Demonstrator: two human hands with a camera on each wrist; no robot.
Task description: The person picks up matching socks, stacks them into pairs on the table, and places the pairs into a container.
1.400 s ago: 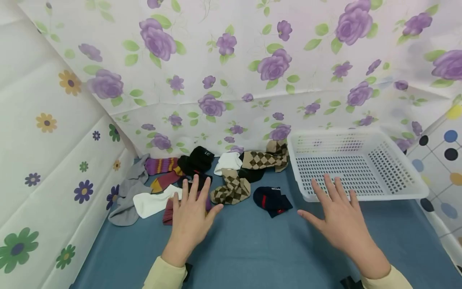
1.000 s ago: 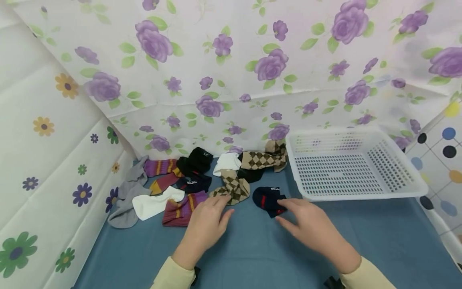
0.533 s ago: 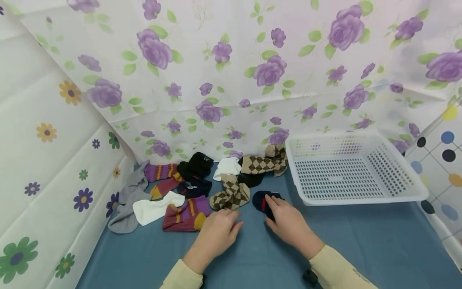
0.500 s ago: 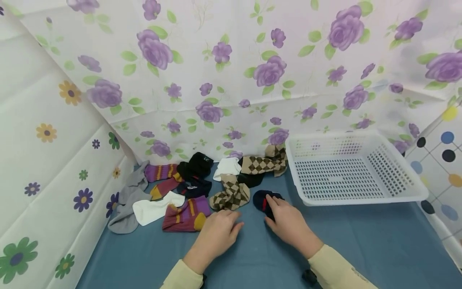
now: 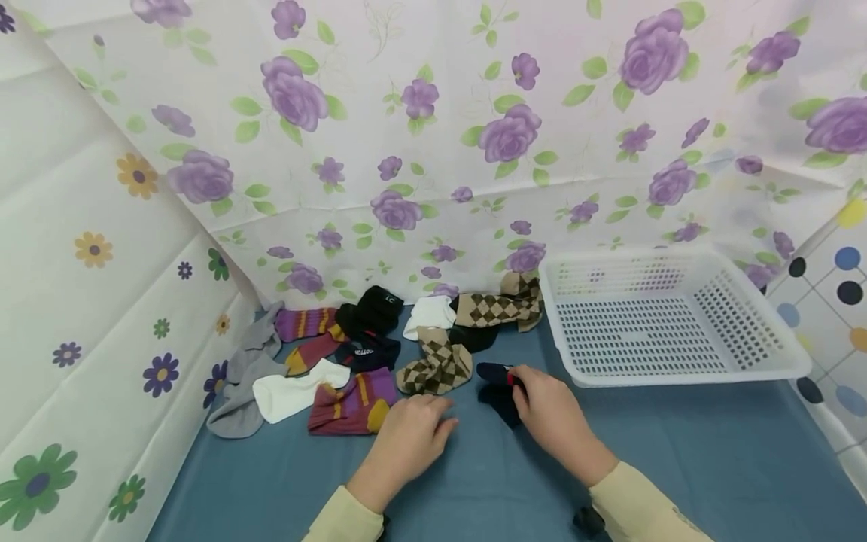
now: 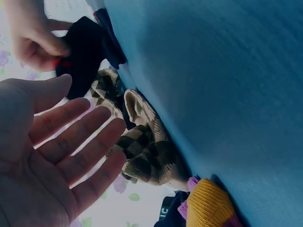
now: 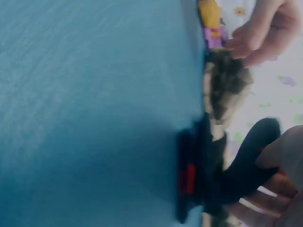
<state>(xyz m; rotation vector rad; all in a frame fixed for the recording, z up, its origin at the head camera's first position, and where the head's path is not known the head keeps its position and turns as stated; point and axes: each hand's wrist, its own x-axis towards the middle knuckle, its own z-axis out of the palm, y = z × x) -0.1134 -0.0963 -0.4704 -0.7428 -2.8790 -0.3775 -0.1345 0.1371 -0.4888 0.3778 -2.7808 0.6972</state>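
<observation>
My right hand (image 5: 554,410) pinches a navy sock (image 5: 493,373) with a red patch between thumb and fingers, part of it raised off the blue cloth. More navy fabric (image 5: 500,403) lies just below it; I cannot tell whether that is a second sock. In the right wrist view the lifted navy sock (image 7: 253,153) bends up from a piece on the cloth. My left hand (image 5: 409,433) holds nothing, its fingers relaxed in the left wrist view. It is just in front of a brown checkered sock (image 5: 436,365) and right of a purple-maroon striped sock (image 5: 348,406).
A white perforated basket (image 5: 684,379) stands at the back right. Further socks lie left and back: grey (image 5: 244,391), white (image 5: 291,395), black (image 5: 379,309), another white (image 5: 430,316) and another checkered sock (image 5: 497,309). Patterned sheets (image 5: 433,143) rise behind and at both sides.
Both hands have come down and inward from being spread above the cloth. My right hand has reached the navy sock, gripped it and raised part of it. The left has stayed still lately.
</observation>
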